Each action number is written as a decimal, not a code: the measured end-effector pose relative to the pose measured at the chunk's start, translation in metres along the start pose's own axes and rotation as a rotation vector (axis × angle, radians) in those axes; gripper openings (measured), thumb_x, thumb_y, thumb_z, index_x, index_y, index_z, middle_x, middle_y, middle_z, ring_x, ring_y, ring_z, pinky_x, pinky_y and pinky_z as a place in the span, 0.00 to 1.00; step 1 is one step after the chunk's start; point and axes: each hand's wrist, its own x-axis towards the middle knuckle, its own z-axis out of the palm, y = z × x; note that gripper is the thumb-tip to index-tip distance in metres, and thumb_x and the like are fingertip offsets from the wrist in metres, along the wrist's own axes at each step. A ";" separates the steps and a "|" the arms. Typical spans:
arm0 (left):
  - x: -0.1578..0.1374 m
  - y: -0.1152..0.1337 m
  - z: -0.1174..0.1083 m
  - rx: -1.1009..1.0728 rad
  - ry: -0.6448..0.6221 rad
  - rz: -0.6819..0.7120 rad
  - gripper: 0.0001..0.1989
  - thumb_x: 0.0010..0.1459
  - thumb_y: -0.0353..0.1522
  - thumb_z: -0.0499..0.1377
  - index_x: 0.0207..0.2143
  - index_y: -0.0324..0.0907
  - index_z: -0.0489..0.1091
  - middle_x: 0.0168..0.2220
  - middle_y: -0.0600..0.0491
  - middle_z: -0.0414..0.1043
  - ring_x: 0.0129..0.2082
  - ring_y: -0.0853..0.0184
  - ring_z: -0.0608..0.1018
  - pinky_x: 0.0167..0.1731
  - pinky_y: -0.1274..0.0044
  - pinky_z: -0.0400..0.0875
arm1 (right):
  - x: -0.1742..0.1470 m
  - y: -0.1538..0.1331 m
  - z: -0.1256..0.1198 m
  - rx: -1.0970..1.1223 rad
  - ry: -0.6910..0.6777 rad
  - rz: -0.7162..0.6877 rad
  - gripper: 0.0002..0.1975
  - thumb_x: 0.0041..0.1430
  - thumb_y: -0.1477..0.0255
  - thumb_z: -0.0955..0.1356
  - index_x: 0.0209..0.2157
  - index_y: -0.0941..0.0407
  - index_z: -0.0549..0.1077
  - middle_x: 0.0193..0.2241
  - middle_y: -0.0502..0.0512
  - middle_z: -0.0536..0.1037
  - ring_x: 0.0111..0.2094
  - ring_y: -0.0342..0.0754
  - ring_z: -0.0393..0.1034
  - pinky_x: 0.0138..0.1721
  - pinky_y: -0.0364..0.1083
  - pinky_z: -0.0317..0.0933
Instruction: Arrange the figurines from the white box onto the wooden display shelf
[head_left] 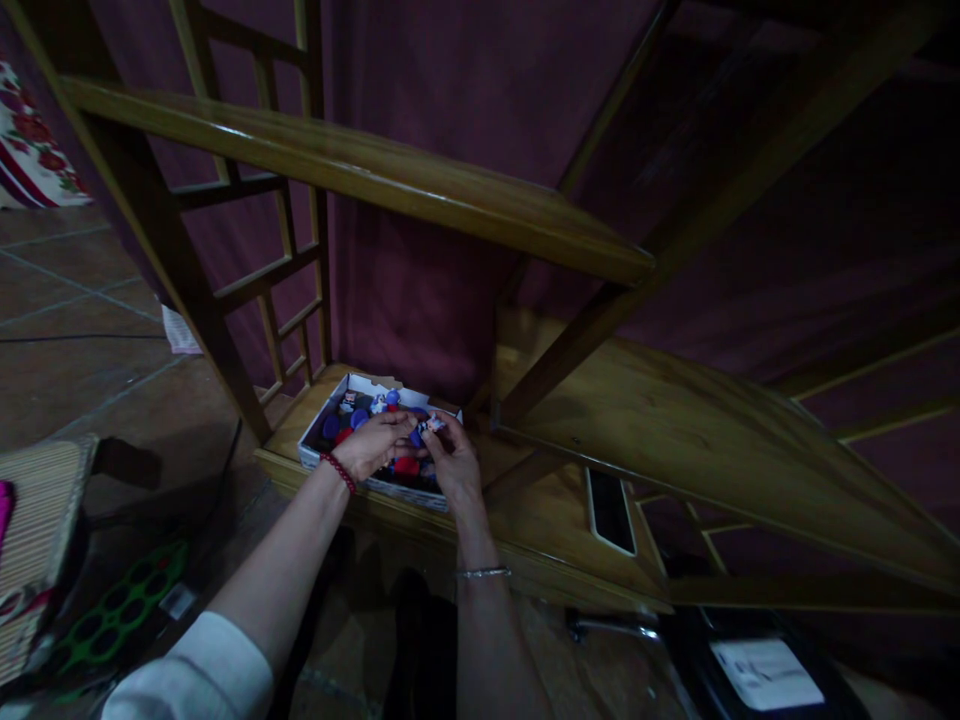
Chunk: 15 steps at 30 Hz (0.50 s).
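Both of my hands are over a shallow white cardboard box [309, 450] of small pieces. Between the fingertips of my right hand [457, 465] is a small white-and-dark figurine [433, 425]. My left hand [373, 447] has its fingers closed close against it, at a purple round piece [415, 438]; whether the two pieces are joined I cannot tell. In the box lie several purple round pieces, red pieces [406, 467] and other small figurines [379, 403]. My hands hide part of the contents.
The box stands on a low wooden shelf [525, 510], with a phone [611, 510] to its right. A wooden board [360, 175] crosses above, and lattice [277, 270] rises at left. A black case [735, 660] and green rack [120, 610] are on the floor.
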 end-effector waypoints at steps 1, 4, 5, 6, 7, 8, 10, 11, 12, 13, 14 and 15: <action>0.000 0.000 0.000 -0.010 0.001 -0.006 0.04 0.52 0.25 0.55 0.31 0.34 0.69 0.29 0.49 0.72 0.30 0.70 0.75 0.35 0.72 0.73 | 0.000 0.000 0.000 -0.003 -0.010 -0.002 0.17 0.47 0.68 0.65 0.42 0.50 0.69 0.35 0.49 0.73 0.36 0.46 0.67 0.36 0.45 0.64; -0.001 0.001 0.000 -0.038 -0.014 -0.025 0.06 0.52 0.22 0.54 0.32 0.33 0.69 0.30 0.48 0.72 0.31 0.69 0.75 0.37 0.71 0.72 | 0.001 0.001 -0.001 -0.006 -0.033 -0.022 0.17 0.49 0.68 0.64 0.43 0.51 0.68 0.37 0.49 0.73 0.38 0.46 0.67 0.39 0.46 0.63; -0.001 0.001 0.000 -0.043 -0.021 -0.031 0.07 0.52 0.21 0.53 0.33 0.33 0.69 0.31 0.48 0.72 0.32 0.69 0.75 0.37 0.71 0.72 | 0.001 0.002 -0.002 -0.005 -0.035 -0.029 0.17 0.49 0.69 0.64 0.43 0.51 0.68 0.37 0.49 0.73 0.38 0.46 0.66 0.40 0.46 0.62; -0.002 0.001 -0.001 -0.047 -0.028 -0.035 0.08 0.51 0.20 0.53 0.34 0.33 0.69 0.32 0.47 0.72 0.33 0.68 0.75 0.38 0.70 0.72 | 0.002 0.003 -0.002 -0.006 -0.037 -0.034 0.17 0.49 0.69 0.64 0.43 0.51 0.68 0.37 0.49 0.73 0.39 0.46 0.66 0.41 0.46 0.62; -0.002 0.002 -0.001 -0.050 -0.035 -0.038 0.09 0.51 0.20 0.53 0.35 0.33 0.69 0.33 0.47 0.73 0.34 0.68 0.75 0.39 0.70 0.71 | 0.002 0.004 -0.003 -0.007 -0.039 -0.035 0.17 0.48 0.69 0.64 0.43 0.51 0.68 0.38 0.49 0.73 0.39 0.46 0.66 0.41 0.46 0.62; -0.003 0.002 -0.001 -0.051 -0.045 -0.040 0.11 0.50 0.19 0.53 0.36 0.33 0.69 0.34 0.47 0.72 0.35 0.68 0.75 0.40 0.70 0.71 | 0.002 0.004 -0.003 -0.008 -0.044 -0.032 0.17 0.49 0.68 0.64 0.43 0.51 0.67 0.38 0.49 0.73 0.38 0.46 0.66 0.40 0.46 0.62; -0.004 0.003 -0.002 -0.046 -0.070 -0.041 0.12 0.49 0.18 0.53 0.36 0.34 0.69 0.35 0.47 0.72 0.37 0.67 0.74 0.42 0.70 0.69 | 0.002 0.005 -0.003 -0.008 -0.053 -0.024 0.17 0.49 0.68 0.64 0.44 0.50 0.67 0.37 0.48 0.73 0.38 0.46 0.66 0.39 0.46 0.62; -0.004 0.003 -0.002 -0.042 -0.082 -0.039 0.12 0.49 0.18 0.53 0.36 0.34 0.69 0.36 0.47 0.72 0.38 0.66 0.74 0.43 0.70 0.69 | 0.002 0.005 -0.003 -0.007 -0.053 -0.025 0.17 0.49 0.68 0.64 0.43 0.50 0.67 0.37 0.49 0.73 0.38 0.46 0.66 0.39 0.46 0.62; -0.004 0.003 -0.002 -0.037 -0.092 -0.034 0.12 0.48 0.18 0.54 0.36 0.34 0.69 0.37 0.47 0.72 0.38 0.66 0.74 0.44 0.69 0.68 | 0.002 0.005 -0.003 -0.007 -0.050 -0.027 0.17 0.49 0.69 0.64 0.43 0.50 0.67 0.37 0.49 0.72 0.38 0.46 0.66 0.40 0.46 0.62; -0.004 0.003 -0.003 -0.033 -0.102 -0.029 0.12 0.47 0.18 0.55 0.35 0.34 0.70 0.37 0.47 0.72 0.39 0.65 0.74 0.44 0.69 0.67 | 0.002 0.005 -0.003 -0.007 -0.048 -0.032 0.16 0.49 0.69 0.64 0.43 0.51 0.67 0.37 0.49 0.72 0.38 0.46 0.66 0.40 0.46 0.62; -0.004 0.002 -0.004 -0.030 -0.112 -0.023 0.12 0.47 0.18 0.55 0.35 0.34 0.70 0.37 0.47 0.72 0.40 0.65 0.73 0.45 0.68 0.67 | 0.002 0.004 -0.002 -0.006 -0.046 -0.037 0.16 0.49 0.69 0.64 0.42 0.51 0.67 0.37 0.49 0.72 0.38 0.45 0.66 0.41 0.46 0.61; -0.004 0.002 -0.004 -0.026 -0.121 -0.017 0.12 0.46 0.18 0.56 0.35 0.34 0.70 0.37 0.47 0.72 0.40 0.65 0.73 0.45 0.68 0.66 | 0.002 0.004 -0.002 -0.004 -0.045 -0.043 0.16 0.49 0.69 0.64 0.42 0.51 0.67 0.37 0.49 0.72 0.38 0.45 0.66 0.41 0.46 0.61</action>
